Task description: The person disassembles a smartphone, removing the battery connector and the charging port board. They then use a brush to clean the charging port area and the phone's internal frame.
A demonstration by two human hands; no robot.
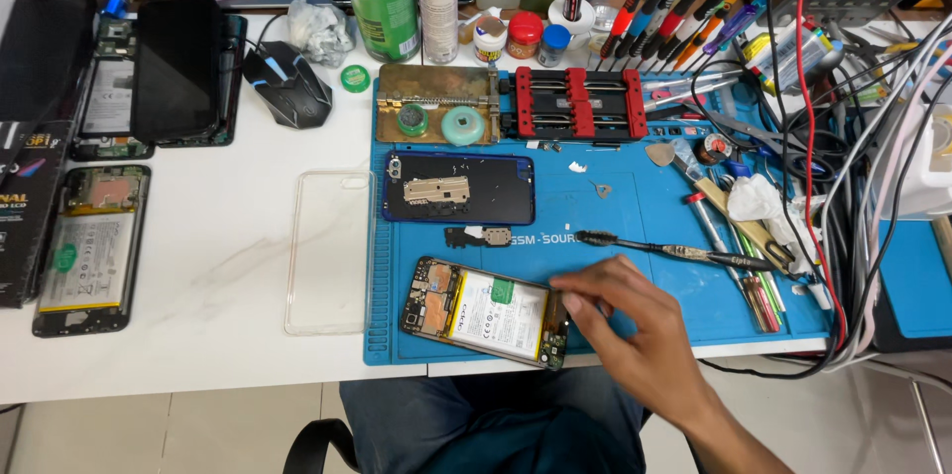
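Observation:
An opened phone [486, 311] lies on the blue work mat [635, 236] near its front edge, battery and circuit boards exposed. My right hand [635, 320] rests at the phone's right end, fingertips pinched together on the lower board; whether they hold a small part I cannot tell. A dark blue back cover [459, 188] with a metal shield on it lies just behind the phone. A small loose black part [478, 236] sits between them. My left hand is out of view.
A clear phone case [329, 251] lies left of the mat. A black brush [674, 251] and several screwdrivers [754, 276] lie to the right. Other opened phones [94, 246] sit far left, a mouse [290, 84] and bottles behind, tangled cables [853, 186] at right.

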